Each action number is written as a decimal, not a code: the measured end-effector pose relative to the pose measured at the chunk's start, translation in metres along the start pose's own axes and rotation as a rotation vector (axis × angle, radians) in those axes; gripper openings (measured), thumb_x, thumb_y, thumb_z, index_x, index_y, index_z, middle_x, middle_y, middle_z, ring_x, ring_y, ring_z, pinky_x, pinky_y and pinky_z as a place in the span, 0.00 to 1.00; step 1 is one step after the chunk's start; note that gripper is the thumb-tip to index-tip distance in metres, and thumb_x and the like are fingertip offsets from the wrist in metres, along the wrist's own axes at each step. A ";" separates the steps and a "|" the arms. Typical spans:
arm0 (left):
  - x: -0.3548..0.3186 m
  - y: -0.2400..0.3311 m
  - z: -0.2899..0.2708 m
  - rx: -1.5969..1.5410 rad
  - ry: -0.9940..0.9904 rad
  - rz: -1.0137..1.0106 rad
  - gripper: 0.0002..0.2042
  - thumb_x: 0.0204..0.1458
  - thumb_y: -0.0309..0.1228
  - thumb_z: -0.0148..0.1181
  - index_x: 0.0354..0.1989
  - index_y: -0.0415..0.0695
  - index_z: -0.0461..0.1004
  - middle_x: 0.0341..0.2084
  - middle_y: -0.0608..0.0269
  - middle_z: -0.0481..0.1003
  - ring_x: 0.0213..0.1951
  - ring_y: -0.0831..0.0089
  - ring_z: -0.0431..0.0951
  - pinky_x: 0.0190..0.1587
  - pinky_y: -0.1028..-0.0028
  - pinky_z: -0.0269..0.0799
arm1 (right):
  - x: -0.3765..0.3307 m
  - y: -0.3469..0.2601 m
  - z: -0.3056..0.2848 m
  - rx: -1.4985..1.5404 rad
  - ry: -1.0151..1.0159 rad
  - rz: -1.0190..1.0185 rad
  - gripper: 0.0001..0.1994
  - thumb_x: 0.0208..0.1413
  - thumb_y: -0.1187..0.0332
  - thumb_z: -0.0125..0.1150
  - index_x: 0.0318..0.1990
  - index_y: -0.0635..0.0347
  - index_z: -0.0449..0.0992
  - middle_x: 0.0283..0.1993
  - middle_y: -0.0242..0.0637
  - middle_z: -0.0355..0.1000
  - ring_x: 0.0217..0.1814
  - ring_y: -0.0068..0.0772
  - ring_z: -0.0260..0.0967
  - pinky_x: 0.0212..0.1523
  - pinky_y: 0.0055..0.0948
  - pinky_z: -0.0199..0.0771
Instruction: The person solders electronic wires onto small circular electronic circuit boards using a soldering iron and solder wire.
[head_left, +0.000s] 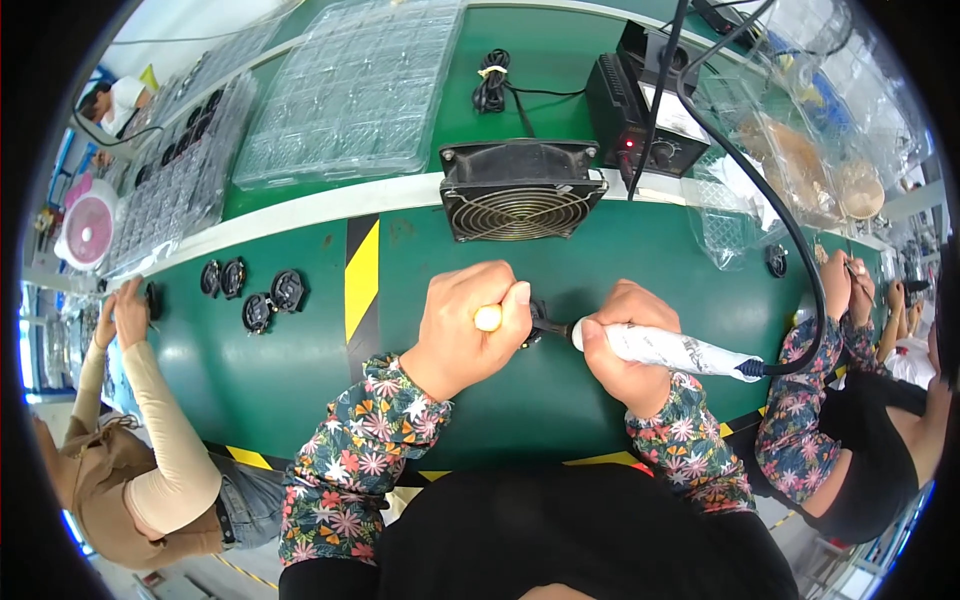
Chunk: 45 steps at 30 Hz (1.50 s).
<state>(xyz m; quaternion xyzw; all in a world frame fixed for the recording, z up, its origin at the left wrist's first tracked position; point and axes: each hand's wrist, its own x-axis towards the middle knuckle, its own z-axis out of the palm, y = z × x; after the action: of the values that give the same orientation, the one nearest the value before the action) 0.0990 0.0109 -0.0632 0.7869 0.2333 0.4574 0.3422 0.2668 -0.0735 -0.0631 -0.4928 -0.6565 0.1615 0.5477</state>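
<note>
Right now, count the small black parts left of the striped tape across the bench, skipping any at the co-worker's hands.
4: far-left part; second part, just right of it; third part, lower in view; fourth part, nearest the striped tape. None there looks hidden.

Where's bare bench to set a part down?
Bare green bench: left of the striped tape, below the cluster of black parts; also between the person's forearms, nearer the body. Crowded: between left hand and right hand, where a black part meets the white-wrapped tool; behind, the fan.
</note>
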 end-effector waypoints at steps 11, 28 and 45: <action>0.000 0.001 -0.002 0.035 -0.062 -0.017 0.12 0.50 0.24 0.50 0.14 0.39 0.64 0.12 0.61 0.67 0.14 0.67 0.68 0.18 0.73 0.61 | 0.000 -0.006 -0.001 -0.028 0.004 0.060 0.10 0.36 0.78 0.62 0.19 0.58 0.65 0.15 0.32 0.60 0.16 0.33 0.58 0.19 0.29 0.57; 0.002 0.000 -0.003 0.020 -0.048 -0.027 0.13 0.51 0.25 0.49 0.15 0.38 0.63 0.12 0.60 0.66 0.14 0.67 0.68 0.18 0.72 0.61 | -0.002 -0.005 0.000 -0.047 0.024 0.025 0.09 0.37 0.78 0.62 0.20 0.58 0.65 0.15 0.33 0.60 0.15 0.33 0.57 0.19 0.29 0.56; 0.002 0.003 -0.002 0.038 -0.065 -0.035 0.12 0.50 0.24 0.49 0.15 0.38 0.65 0.12 0.60 0.67 0.14 0.67 0.68 0.18 0.73 0.61 | -0.004 -0.006 0.002 0.007 -0.003 0.117 0.09 0.37 0.78 0.62 0.20 0.59 0.66 0.16 0.33 0.61 0.17 0.32 0.59 0.19 0.29 0.58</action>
<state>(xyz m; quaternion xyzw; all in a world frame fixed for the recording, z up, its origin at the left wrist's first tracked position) 0.0981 0.0108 -0.0594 0.8036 0.2442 0.4209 0.3426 0.2622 -0.0785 -0.0614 -0.5281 -0.6270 0.1963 0.5380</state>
